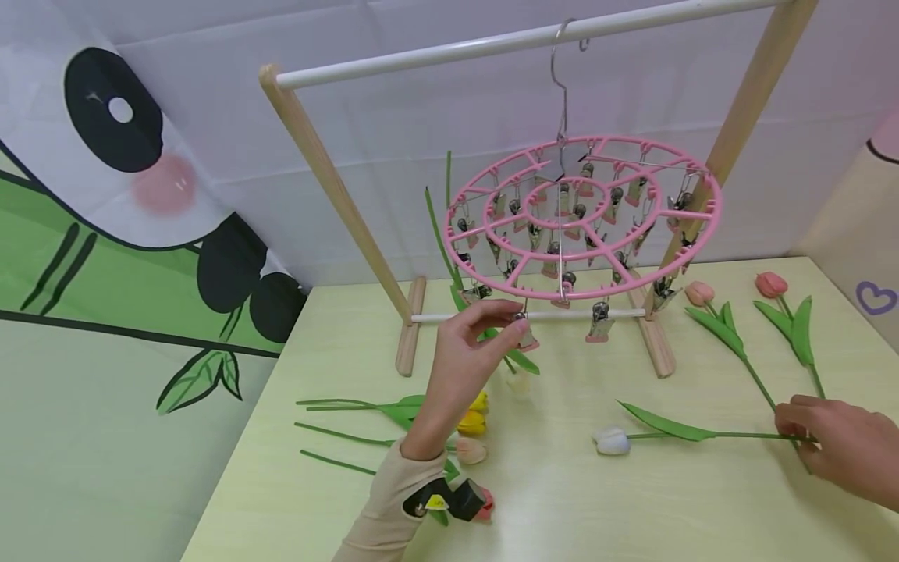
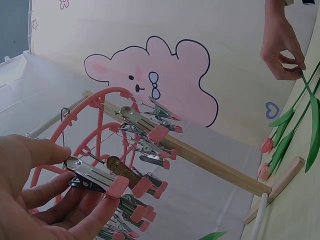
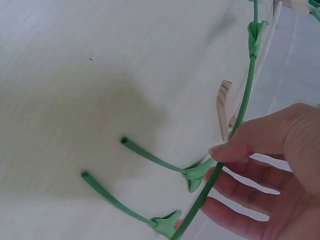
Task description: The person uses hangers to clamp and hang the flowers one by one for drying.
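With thumb and fingers my left hand [image 1: 463, 359] pinches a metal clip [image 2: 95, 175] with pink tips, at the near rim of the pink round hanger [image 1: 520, 275]. Several more such clips dangle from its rings; one clip [image 1: 599, 321] hangs just right of that hand. On the right side my right hand [image 1: 846, 441] pinches the green stem [image 3: 245, 100] of a white tulip [image 1: 612, 441] near its lower end. The bloom points left, toward the middle of the table. In the right wrist view, two other stems [image 3: 150, 159] lie beyond the fingers.
The hanger hooks over the white bar [image 1: 449, 53] of a wooden stand [image 1: 337, 187]. Two pink tulips [image 1: 771, 285] lie at the back right. On the left lie several tulips, among them a yellow one [image 1: 472, 423], partly behind my left arm. More green stems [image 1: 441, 234] rise behind the hanger.
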`<state>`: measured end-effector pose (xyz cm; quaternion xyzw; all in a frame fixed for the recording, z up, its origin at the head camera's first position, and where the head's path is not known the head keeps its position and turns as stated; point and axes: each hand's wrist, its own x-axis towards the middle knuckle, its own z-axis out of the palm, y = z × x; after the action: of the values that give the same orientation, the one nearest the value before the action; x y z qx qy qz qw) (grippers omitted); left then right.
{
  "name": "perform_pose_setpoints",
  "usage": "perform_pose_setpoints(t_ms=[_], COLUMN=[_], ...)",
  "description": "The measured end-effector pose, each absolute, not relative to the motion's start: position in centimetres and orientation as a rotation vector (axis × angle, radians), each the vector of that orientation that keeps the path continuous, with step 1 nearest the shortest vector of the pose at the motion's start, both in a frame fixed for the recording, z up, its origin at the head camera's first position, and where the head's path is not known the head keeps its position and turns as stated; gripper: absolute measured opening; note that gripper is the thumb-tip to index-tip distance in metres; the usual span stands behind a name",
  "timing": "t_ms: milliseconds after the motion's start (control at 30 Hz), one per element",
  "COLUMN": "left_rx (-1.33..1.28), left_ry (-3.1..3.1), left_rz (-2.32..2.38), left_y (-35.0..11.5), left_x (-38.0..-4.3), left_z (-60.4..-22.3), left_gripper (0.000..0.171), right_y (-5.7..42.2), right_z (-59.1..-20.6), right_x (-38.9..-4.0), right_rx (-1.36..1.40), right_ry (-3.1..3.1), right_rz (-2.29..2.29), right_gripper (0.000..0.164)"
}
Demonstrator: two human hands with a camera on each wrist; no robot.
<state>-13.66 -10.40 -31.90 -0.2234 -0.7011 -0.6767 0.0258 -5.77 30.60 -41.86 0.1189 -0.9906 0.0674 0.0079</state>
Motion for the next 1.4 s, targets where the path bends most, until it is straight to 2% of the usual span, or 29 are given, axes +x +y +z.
perform_pose_setpoints(t_ms=[333,500,833,933,1067,1100,1133,1400], left_rx=[-0.683,-0.684,-0.685,-0.681,-0.68,-0.68,-0.68,-0.672], left_ry=[-2.175,-2.163,-2.12,-2.109,-2.109,-2.108,-2.108,-2.1], left_rz=[-2.086,-2.083,-2.078,-2.086,-2.08,-2.079,-2.08,-2.101], left_y=[-10.4,-10.4,-10.1,-10.0,-10.0,-10.0,-10.0,-10.0], left_x=[-13.7,-13.7,-13.4,-13.4,-13.5,-13.5,-13.5,-13.5], left_z=[-31.9,-31.9,-32.0,-32.1,-32.1,-32.1,-32.1,-32.2], left_gripper=[0.026,0.026,0.026,0.026,0.026,0.026,0.026,0.027], right_y=[29.8,29.5,28.8,28.3,27.3,27.0,26.7,24.8], right_z=[-40.0,-38.8,-36.2,-35.5,-34.4,-34.1,-33.8,-31.5], right_x=[-5.4,-5.7,-6.0,-6.1,-6.3,-6.3,-6.4,-6.6], right_rx=[0.517,0.578,0.685,0.712,0.727,0.735,0.736,0.781], right_ry=[-2.741,-2.565,-2.392,-2.354,-2.302,-2.291,-2.281,-2.243], right_rz=[0.178,0.203,0.211,0.204,0.182,0.182,0.174,0.137], right_gripper=[0.045,0.045,0.031,0.011,0.047,0.047,0.053,0.054])
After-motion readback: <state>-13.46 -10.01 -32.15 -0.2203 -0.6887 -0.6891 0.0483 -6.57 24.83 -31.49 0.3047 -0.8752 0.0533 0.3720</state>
